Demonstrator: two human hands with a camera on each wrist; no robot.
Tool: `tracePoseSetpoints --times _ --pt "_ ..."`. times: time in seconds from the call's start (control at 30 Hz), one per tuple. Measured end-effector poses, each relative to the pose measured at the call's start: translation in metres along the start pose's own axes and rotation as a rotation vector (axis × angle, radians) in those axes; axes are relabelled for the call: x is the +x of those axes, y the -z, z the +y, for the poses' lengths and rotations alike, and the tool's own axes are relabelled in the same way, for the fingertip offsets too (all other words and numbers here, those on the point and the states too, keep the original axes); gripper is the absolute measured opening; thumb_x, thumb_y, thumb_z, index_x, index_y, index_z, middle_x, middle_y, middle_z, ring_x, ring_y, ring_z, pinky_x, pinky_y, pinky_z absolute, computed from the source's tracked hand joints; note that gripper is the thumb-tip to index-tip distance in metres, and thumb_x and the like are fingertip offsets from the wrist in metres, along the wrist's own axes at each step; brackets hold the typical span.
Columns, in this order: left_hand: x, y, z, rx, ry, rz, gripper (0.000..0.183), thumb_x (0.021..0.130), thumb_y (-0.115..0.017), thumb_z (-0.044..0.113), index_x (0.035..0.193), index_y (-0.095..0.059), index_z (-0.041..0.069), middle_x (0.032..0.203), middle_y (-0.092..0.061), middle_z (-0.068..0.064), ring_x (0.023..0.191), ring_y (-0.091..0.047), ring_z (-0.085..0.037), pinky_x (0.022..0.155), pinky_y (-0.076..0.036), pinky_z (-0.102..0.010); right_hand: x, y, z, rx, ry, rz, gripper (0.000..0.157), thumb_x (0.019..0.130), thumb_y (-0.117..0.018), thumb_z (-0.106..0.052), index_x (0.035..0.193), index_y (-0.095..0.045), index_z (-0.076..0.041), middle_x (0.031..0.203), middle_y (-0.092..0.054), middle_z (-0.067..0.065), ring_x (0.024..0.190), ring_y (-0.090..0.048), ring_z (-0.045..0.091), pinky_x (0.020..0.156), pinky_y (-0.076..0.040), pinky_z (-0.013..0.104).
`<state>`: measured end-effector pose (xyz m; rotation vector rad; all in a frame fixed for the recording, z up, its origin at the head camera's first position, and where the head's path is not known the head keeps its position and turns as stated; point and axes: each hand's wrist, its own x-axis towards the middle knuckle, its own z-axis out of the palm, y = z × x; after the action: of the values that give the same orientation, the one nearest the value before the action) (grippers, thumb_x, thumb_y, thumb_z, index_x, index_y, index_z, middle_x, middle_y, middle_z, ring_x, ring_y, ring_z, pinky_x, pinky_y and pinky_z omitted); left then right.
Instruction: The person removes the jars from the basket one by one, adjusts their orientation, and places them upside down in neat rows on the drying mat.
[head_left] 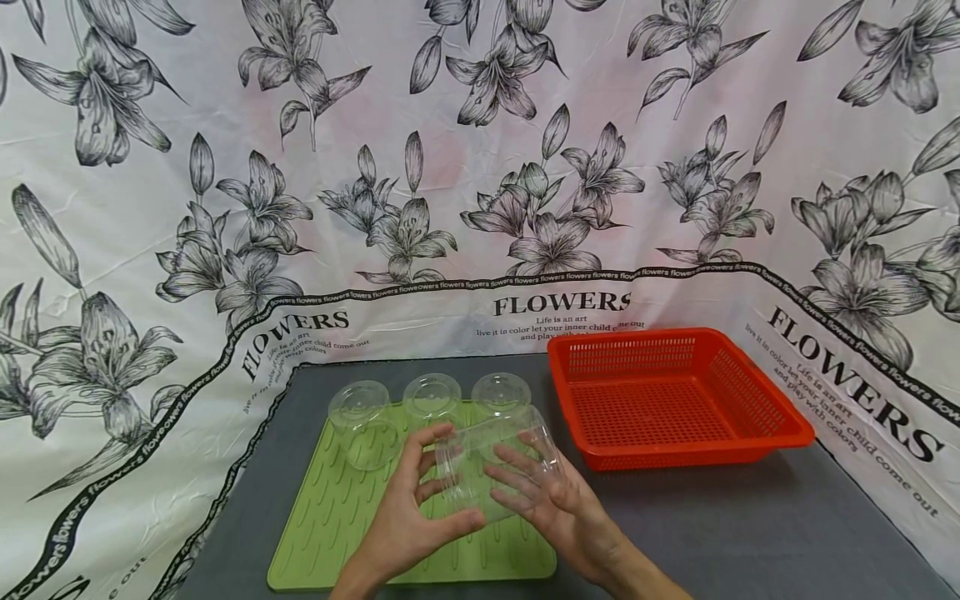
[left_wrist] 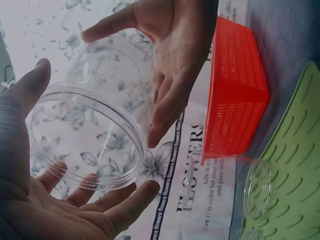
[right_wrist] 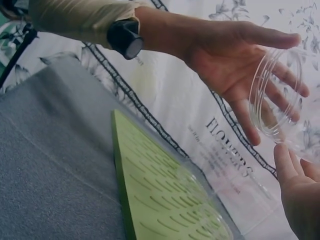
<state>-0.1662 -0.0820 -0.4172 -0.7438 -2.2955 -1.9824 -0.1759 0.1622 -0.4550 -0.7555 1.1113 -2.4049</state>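
Note:
A clear plastic jar [head_left: 470, 473] is held on its side above a green mat [head_left: 315, 533], its wide ringed mouth facing left. My left hand [head_left: 412, 512] grips it at the mouth end, thumb on the near side and fingers spread around the rim [left_wrist: 131, 120]. At the other end my right hand [head_left: 558, 508] holds the jar, thumb on one side and fingers reaching along the far wall, seen through the plastic. In the left wrist view the right hand [left_wrist: 172, 55] curves around the base end. No contents show inside the jar.
Along the mat's back edge stand three similar clear jars, a left one [head_left: 367, 437], a middle one [head_left: 431, 396] and a right one [head_left: 501, 390]. A red perforated basket [head_left: 682, 454] sits at the back right of the grey table [head_left: 675, 533]. Flower-printed cloth [head_left: 420, 325] hangs behind.

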Motion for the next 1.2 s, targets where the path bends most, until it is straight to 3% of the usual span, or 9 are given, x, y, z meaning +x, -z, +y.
tracePoseSetpoints --times 0.2,0.37,0.5,0.63,0.8,1.0,1.2 --pt "0.0 0.007 -0.006 0.045 -0.039 0.003 0.091 0.082 -0.085 0.011 0.154 -0.033 0.03 0.16 -0.034 -0.006 0.141 -0.045 -0.041 0.102 -0.056 -0.042 0.0 0.003 -0.003 -0.016 0.009 0.008 0.069 0.103 -0.056 -0.028 0.155 -0.013 -0.014 0.163 -0.037 0.015 0.147 -0.044 0.034 0.118 -0.042 0.048" --pt "-0.004 0.021 -0.015 0.087 -0.032 0.035 0.084 0.088 -0.079 0.01 0.155 -0.033 0.03 0.161 -0.034 -0.001 0.142 -0.046 -0.033 0.102 -0.056 -0.038 -0.001 0.008 -0.006 -0.061 0.044 0.009 0.06 0.104 -0.054 -0.019 0.154 -0.022 -0.014 0.158 -0.045 0.011 0.146 -0.046 0.034 0.117 -0.044 0.047" --pt "-0.008 0.033 -0.022 0.119 0.03 0.086 0.083 0.088 -0.079 0.01 0.153 -0.034 0.031 0.161 -0.035 0.002 0.143 -0.046 -0.032 0.103 -0.054 -0.041 -0.001 0.012 -0.008 -0.187 0.074 0.032 0.067 0.102 -0.055 -0.011 0.158 -0.018 -0.011 0.156 -0.045 0.012 0.142 -0.05 0.03 0.115 -0.047 0.044" --pt "-0.011 0.046 -0.028 0.159 0.059 0.134 0.078 0.089 -0.079 0.011 0.152 -0.037 0.029 0.161 -0.035 -0.006 0.143 -0.044 -0.042 0.103 -0.053 -0.052 -0.001 0.014 -0.011 -0.324 0.074 0.068 0.077 0.097 -0.061 -0.005 0.16 -0.016 -0.007 0.157 -0.043 0.014 0.141 -0.052 0.032 0.111 -0.05 0.043" --pt "-0.016 0.062 -0.035 0.219 0.085 0.191 0.069 0.092 -0.076 0.015 0.15 -0.041 0.026 0.159 -0.038 -0.012 0.143 -0.044 -0.045 0.102 -0.052 -0.059 -0.001 0.015 -0.013 -0.404 0.064 0.07 0.082 0.093 -0.069 -0.003 0.159 -0.02 -0.005 0.155 -0.047 0.013 0.137 -0.055 0.031 0.109 -0.051 0.04" --pt "-0.022 0.08 -0.043 0.289 0.14 0.24 0.06 0.096 -0.071 0.02 0.149 -0.042 0.021 0.157 -0.039 -0.014 0.143 -0.041 -0.048 0.103 -0.048 -0.067 0.0 0.016 -0.017 -0.517 0.037 0.117 0.084 0.088 -0.074 -0.002 0.156 -0.024 -0.005 0.153 -0.045 0.022 0.134 -0.059 0.027 0.105 -0.054 0.035" --pt "-0.023 0.09 -0.053 0.362 0.17 0.278 0.052 0.103 -0.062 0.025 0.149 -0.042 0.013 0.156 -0.038 -0.02 0.143 -0.038 -0.05 0.104 -0.037 -0.077 0.0 0.018 -0.019 -0.642 -0.01 0.193 0.086 0.087 -0.078 -0.005 0.156 -0.027 -0.01 0.158 -0.039 0.024 0.139 -0.052 0.036 0.099 -0.057 0.035"
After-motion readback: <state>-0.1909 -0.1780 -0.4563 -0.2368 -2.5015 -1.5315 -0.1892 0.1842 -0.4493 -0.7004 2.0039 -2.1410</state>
